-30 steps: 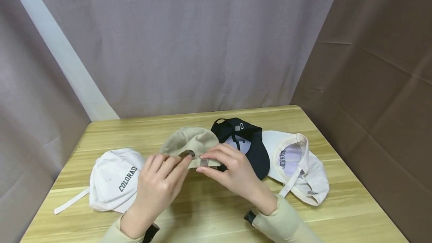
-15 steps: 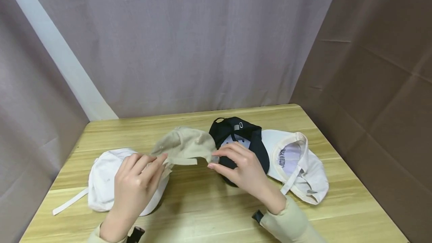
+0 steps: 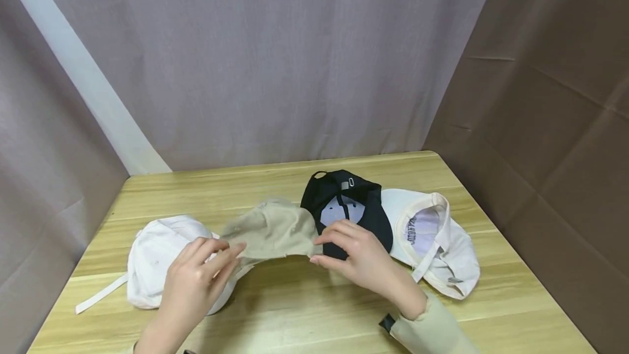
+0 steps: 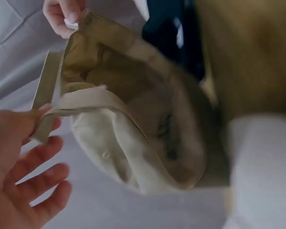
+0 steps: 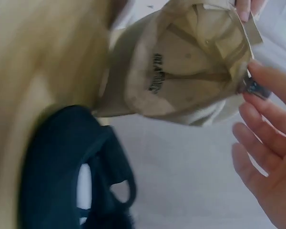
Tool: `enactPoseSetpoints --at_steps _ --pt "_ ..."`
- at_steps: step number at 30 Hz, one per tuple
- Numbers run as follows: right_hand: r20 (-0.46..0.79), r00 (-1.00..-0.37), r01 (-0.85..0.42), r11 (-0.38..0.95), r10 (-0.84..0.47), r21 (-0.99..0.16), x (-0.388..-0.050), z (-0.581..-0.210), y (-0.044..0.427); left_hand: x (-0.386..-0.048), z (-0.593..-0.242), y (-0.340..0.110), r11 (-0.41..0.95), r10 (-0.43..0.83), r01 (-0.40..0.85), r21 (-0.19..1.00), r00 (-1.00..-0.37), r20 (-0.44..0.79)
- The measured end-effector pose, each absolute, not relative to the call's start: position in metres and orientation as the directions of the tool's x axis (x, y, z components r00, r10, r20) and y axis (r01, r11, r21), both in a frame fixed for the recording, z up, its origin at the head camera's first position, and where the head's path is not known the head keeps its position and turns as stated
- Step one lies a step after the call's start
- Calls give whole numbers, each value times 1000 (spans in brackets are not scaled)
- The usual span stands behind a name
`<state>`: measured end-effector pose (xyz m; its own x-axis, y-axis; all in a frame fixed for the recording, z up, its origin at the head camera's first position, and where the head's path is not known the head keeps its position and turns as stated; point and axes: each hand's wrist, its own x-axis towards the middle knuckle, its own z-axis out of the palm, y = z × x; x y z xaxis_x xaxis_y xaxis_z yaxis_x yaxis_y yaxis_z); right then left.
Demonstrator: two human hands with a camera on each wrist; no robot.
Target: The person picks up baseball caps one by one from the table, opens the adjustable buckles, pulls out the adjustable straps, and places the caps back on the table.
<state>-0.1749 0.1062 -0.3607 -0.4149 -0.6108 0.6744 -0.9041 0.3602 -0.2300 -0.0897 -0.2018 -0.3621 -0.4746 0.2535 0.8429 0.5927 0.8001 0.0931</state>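
A beige baseball cap (image 3: 275,228) is stretched between my two hands, its back opening parted. My left hand (image 3: 191,275) pinches the left back edge near the loose strap (image 4: 46,81), which sticks up past the fingers in the left wrist view. On the other side, my right hand (image 3: 361,255) pinches the edge by a metal buckle (image 5: 257,88) between thumb and index finger. Dark lettering shows inside the cap in both wrist views. Behind my left hand lies a white cap (image 3: 152,261) with its strap (image 3: 100,294) trailing out.
Beside my right hand, a black cap (image 3: 380,220) lies with its inside showing. Further right, a second white cap (image 3: 459,261) rests on the wooden table (image 3: 314,321), overlapped by the black one. Grey curtain (image 3: 295,70) hangs behind the table.
The strap has come out of the buckle, and the hands have drawn apart, the left one moving left. The cap's back edge has since dropped lower, nearer the table.
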Motion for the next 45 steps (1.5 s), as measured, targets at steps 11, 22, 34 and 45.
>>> enactPoseSetpoints --at_steps 11,22,34,45 --pt "432 -428 -904 384 -794 -188 -156 -396 126 -70 -423 -187 692 500 719 69 -545 673" --pt "191 -452 -887 417 -871 -198 -153 -413 116 -70 -441 -184 662 664 737 140 -662 346" --pt "145 -562 -823 533 -814 -196 -189 -420 88 -120 -428 -189 703 624 676 220 -735 264" --pt "171 -573 -815 537 -801 -216 -198 -422 82 -140 -432 -191 717 608 653 244 -757 240"
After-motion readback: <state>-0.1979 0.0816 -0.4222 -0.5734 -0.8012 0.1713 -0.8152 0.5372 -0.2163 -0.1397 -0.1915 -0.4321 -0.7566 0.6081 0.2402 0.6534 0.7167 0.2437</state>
